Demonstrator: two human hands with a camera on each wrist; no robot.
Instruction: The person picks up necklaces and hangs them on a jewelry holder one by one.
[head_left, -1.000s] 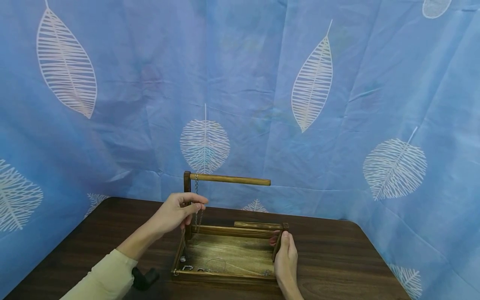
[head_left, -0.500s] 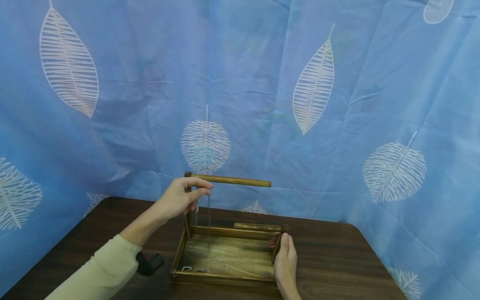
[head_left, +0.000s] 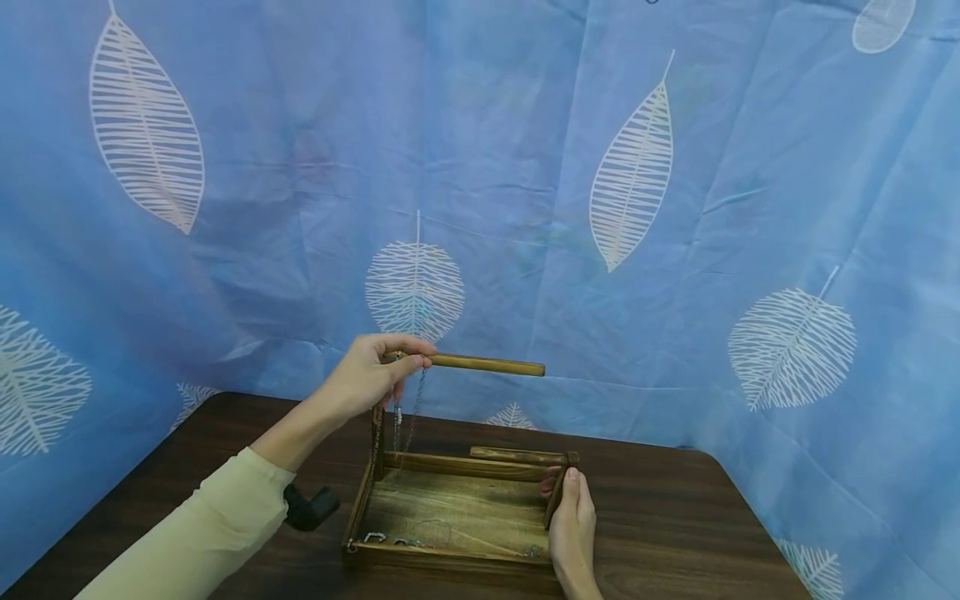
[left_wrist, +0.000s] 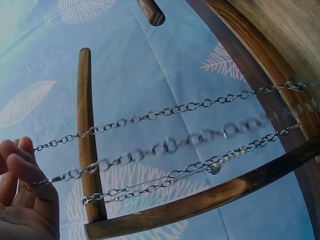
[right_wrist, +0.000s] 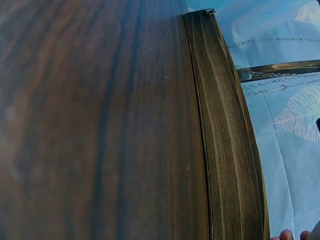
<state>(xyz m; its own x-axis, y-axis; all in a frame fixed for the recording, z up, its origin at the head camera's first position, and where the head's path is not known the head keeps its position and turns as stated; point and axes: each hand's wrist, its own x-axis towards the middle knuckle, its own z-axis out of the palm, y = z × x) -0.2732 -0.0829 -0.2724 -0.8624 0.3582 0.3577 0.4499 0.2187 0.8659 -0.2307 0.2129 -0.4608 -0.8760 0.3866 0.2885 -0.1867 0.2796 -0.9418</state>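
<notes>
The left hand (head_left: pixel 366 375) holds a silver chain (left_wrist: pixel 190 106), its grip pinched, beside the left part of the upper bar (head_left: pixel 491 364); the chain's strands hang toward the far-left corner of the tray (head_left: pixel 450 550). The right hand (head_left: pixel 573 521) grips the right post (head_left: pixel 556 493). Caution: swinging strands could tangle with the second chain (left_wrist: pixel 201 165); a slack pinch could drop the chain.

Blue leaf-print curtain (head_left: pixel 510 167), dark table (head_left: pixel 675 517)
</notes>
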